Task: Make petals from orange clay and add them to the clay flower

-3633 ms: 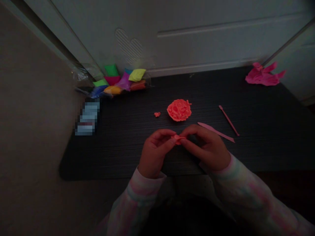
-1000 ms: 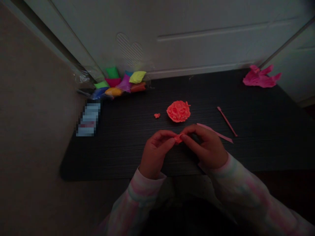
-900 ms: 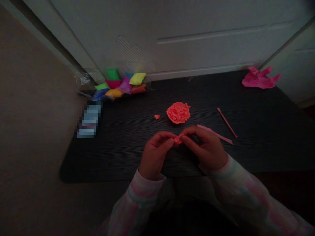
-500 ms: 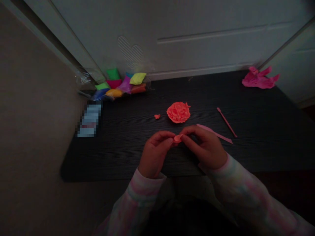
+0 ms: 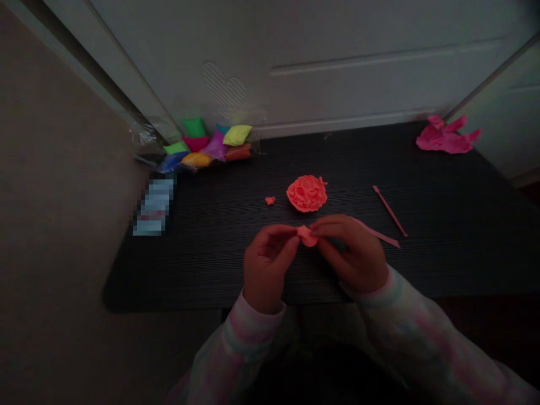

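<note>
The work in hand appears to be shaping by fingertip: a small, thin, coral-coloured piece of soft, clay-like material is pinched between both hands, raised above the near part of the dark, wood-grained table. The left hand grips its left side between thumb and fingers; the right hand grips the opposite side the same way, its fingers partly covering the edge. The piece has a rounded lower lobe and a narrower upper part; whether the hands are pressing, stretching or merely steadying it, I cannot tell.

Just beyond the hands, the round, coral-coloured clay-like form with ruffled folds inside its rim rests on the table, apart from the pinched piece. A tiny coral scrap lies to its left. The flat, pink, blade-like tool lies by the right hand, which hides one end of it, and the slender pink rod with a widened end lies farther right. Neither is held.

Working the piece from this hold calls, I judge, for light, even pressure, with one hand steadying while the other adjusts its grip. Material this thin could tear or crease if pulled unevenly, and its lobe could flatten under a hard pinch.
</note>
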Tool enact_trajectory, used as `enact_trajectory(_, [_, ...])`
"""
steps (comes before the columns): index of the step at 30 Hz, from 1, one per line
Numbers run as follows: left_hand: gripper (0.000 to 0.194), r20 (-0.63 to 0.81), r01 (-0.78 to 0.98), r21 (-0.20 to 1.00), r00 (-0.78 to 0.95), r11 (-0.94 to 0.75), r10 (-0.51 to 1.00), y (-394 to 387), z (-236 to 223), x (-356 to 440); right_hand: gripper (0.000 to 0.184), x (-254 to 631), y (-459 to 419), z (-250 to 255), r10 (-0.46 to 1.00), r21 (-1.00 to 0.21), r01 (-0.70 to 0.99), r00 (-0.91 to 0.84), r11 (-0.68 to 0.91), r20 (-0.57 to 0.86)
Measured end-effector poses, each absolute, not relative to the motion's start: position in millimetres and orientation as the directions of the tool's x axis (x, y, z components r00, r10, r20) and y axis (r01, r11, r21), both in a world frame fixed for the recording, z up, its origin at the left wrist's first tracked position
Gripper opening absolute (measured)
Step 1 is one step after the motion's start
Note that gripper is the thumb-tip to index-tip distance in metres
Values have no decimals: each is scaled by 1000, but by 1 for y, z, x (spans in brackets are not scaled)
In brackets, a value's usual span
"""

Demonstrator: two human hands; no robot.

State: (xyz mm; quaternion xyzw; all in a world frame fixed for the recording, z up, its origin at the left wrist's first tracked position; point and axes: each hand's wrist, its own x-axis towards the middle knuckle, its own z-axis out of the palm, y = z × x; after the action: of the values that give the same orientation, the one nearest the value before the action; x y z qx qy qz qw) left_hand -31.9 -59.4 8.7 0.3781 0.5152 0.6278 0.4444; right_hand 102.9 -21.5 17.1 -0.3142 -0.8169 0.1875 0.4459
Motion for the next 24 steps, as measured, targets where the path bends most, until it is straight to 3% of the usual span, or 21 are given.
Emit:
enact_trajectory(4, [12, 227, 97, 974, -329, -206, 917, -61, 6, -33, 18, 103, -21, 16, 655, -564, 333, -403, 756, 639])
enact_trajectory(9, [16, 413, 362, 881, -273, -305, 869, -61, 2, -35, 20, 103, -21, 15, 633, -549, 316, -402, 774, 661])
enact_trajectory(16, [15, 487, 443, 820, -209, -362, 848, -61, 3, -36, 20, 107, -22, 18, 786, -770, 213, -330, 602, 523])
enact_trajectory(24, [14, 519, 497, 760, -78, -418, 851, -60, 5, -49, 12, 106, -17, 19, 790, -810, 212, -451, 547, 415])
